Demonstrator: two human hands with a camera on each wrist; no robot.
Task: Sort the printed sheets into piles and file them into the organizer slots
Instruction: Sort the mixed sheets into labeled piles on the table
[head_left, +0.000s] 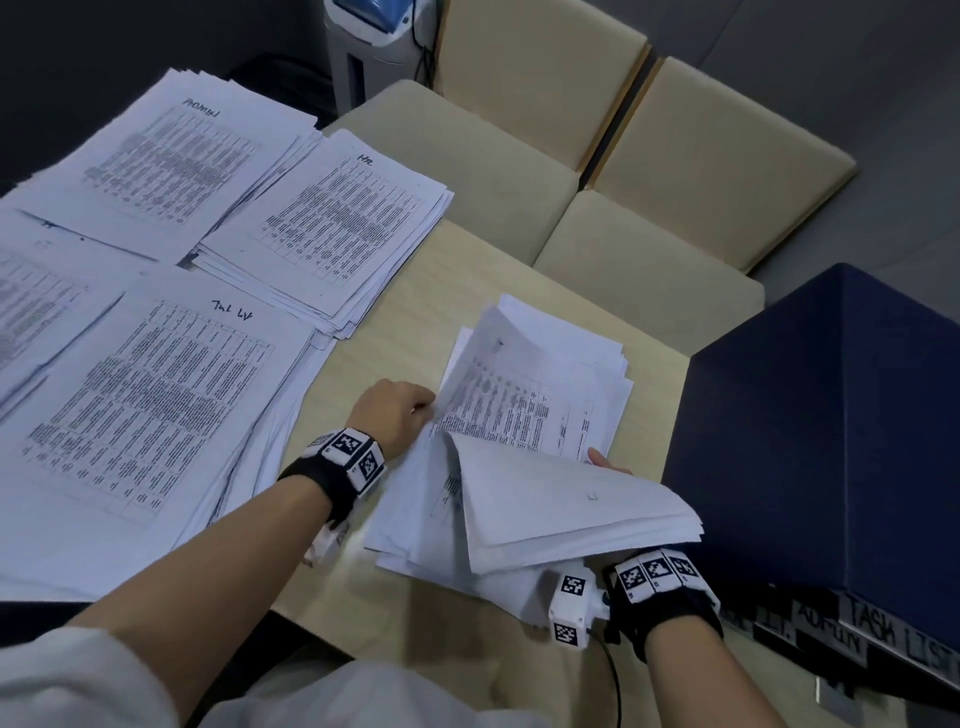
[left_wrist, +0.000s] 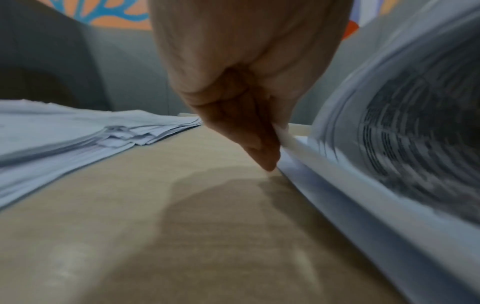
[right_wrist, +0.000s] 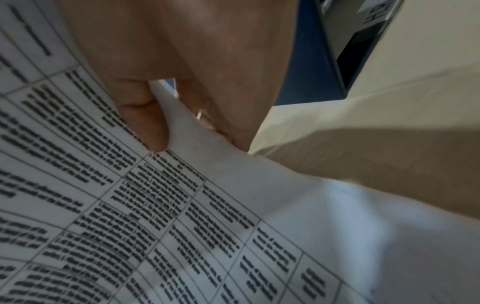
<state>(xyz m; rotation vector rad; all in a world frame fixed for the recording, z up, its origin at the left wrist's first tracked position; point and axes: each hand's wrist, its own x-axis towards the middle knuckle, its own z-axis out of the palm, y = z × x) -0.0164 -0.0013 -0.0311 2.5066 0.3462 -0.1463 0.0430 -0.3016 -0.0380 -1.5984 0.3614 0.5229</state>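
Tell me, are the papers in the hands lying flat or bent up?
Bent up. The right hand holds the bundle of sheets curled over.

Pale wood table (head_left: 410, 291), cream cushioned chairs (head_left: 691, 156) – grey floor (head_left: 857, 67), white machine (head_left: 374, 41) beyond

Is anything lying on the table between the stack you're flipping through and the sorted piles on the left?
Nothing visible does. Between the unsorted stack, held by the left hand and right hand, and the nearest sorted pile, only a bare strip of table shows. The blue organizer stands on the other side.
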